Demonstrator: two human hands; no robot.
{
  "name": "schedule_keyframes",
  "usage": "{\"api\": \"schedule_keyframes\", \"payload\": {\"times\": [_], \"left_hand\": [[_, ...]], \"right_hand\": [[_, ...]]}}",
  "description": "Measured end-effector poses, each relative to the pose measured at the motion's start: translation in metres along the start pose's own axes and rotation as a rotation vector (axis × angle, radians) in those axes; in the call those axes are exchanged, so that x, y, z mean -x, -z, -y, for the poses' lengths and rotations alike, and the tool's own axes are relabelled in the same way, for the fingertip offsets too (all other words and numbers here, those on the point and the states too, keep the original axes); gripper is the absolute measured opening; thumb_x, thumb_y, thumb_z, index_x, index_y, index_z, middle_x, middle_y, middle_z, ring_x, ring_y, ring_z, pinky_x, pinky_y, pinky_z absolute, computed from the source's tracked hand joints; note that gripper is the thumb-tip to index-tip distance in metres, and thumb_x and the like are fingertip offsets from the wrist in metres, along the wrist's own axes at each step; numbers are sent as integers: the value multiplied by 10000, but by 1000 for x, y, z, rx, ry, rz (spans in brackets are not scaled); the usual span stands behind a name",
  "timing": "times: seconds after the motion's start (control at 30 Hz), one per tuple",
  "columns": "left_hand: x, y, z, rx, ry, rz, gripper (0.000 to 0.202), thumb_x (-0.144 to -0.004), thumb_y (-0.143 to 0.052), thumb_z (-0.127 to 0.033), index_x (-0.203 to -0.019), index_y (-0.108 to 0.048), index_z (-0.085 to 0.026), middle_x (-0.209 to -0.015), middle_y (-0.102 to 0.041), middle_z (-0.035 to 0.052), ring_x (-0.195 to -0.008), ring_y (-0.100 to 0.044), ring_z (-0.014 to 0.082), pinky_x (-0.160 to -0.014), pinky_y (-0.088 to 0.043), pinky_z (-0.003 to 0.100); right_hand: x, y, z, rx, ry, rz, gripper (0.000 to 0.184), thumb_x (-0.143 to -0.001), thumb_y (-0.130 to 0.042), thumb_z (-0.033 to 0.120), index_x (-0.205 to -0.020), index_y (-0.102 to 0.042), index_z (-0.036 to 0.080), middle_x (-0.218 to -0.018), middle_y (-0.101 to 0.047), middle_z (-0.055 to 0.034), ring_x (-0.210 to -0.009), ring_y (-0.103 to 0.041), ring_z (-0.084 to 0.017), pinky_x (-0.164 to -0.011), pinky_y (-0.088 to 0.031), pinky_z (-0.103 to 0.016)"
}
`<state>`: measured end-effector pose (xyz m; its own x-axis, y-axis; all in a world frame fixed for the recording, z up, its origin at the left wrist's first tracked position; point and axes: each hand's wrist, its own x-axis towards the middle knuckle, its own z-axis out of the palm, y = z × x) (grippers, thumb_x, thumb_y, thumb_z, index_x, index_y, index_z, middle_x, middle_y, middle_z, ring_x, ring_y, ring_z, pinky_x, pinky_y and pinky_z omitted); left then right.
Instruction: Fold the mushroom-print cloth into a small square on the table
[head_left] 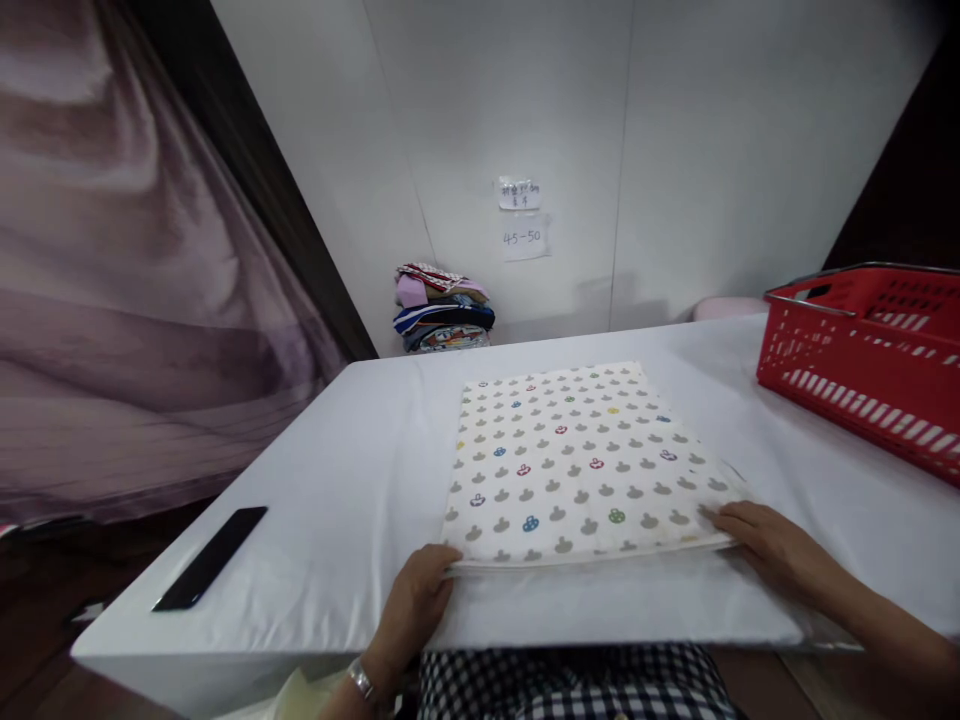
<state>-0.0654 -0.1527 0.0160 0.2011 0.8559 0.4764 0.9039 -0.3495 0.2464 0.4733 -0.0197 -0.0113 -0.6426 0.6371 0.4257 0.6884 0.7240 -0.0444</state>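
Note:
A white cloth (570, 460) printed with grey and coloured mushrooms lies spread flat on the table before me, its near edge looking folded. At its near left corner, my left hand (422, 588) pinches the edge between thumb and fingers. My right hand (766, 540) is closed at the near right corner, its fingertips on the fabric and its thumb hidden beneath. Both hands keep the near edge fairly straight, close to the table's front.
The table has a white cover (360, 480). A black phone-like slab (211, 558) lies at left, and a red basket (870, 360) stands at right. Several folded fabrics (442, 308) are stacked by the back wall, below paper signs (523, 215). A pinkish curtain (135, 280) hangs at left.

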Motion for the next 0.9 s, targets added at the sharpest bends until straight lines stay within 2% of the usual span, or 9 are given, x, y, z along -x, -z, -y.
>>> {"api": "schedule_keyframes", "payload": {"times": [0.1,0.3,0.5,0.67,0.73,0.83,0.9], "left_hand": [[1,10,-4,75,72,85,281,-721,-475,-112,-934,-631,-210,-890,-682,38,-833,-640,173,-754,-546,312],[-4,12,-10,252,200,138,174,-787,-494,-171,-899,-622,-208,-917,-663,49,-878,-616,170,-806,-528,328],[-9,6,-1,357,94,121,140,-831,-528,-262,-861,-653,-206,-939,-673,77,-933,-600,195,-846,-509,367],[-14,15,1,320,61,176,157,-861,-509,-294,-833,-645,-221,-887,-692,47,-1011,-588,197,-906,-480,359],[-17,18,0,289,53,204,143,-855,-508,-271,-817,-636,-219,-874,-689,41,-992,-594,191,-896,-481,351],[-18,17,-7,200,10,225,128,-806,-520,-192,-871,-629,-209,-912,-676,54,-969,-594,201,-905,-466,385],[-17,13,-15,127,-55,215,266,-765,-501,-121,-990,-615,-204,-983,-660,67,-992,-580,207,-958,-425,429]], "right_hand": [[7,1,-8,-25,11,77,282,-819,-469,259,-984,-698,258,-976,-703,-84,-879,-661,-253,-754,-546,-391],[21,-10,-20,-73,-65,83,362,-795,-525,285,-1135,-646,297,-1120,-664,-87,-996,-632,-289,-827,-527,-458],[19,-5,-23,-109,-111,122,327,-823,-491,319,-1098,-667,299,-1097,-673,-86,-986,-636,-282,-820,-530,-463],[21,-2,-30,-156,-150,131,304,-828,-497,400,-1037,-688,289,-1042,-688,-92,-941,-650,-280,-786,-541,-441],[17,-1,-29,-134,-129,135,301,-825,-501,389,-1031,-692,280,-1039,-688,-95,-947,-646,-282,-792,-535,-440],[4,3,-14,-106,-78,169,301,-824,-496,313,-1051,-688,269,-1046,-687,-96,-959,-635,-278,-819,-515,-439],[-9,7,5,-123,-55,198,311,-833,-479,275,-1072,-678,277,-1046,-686,-86,-954,-630,-268,-831,-504,-428]]}}
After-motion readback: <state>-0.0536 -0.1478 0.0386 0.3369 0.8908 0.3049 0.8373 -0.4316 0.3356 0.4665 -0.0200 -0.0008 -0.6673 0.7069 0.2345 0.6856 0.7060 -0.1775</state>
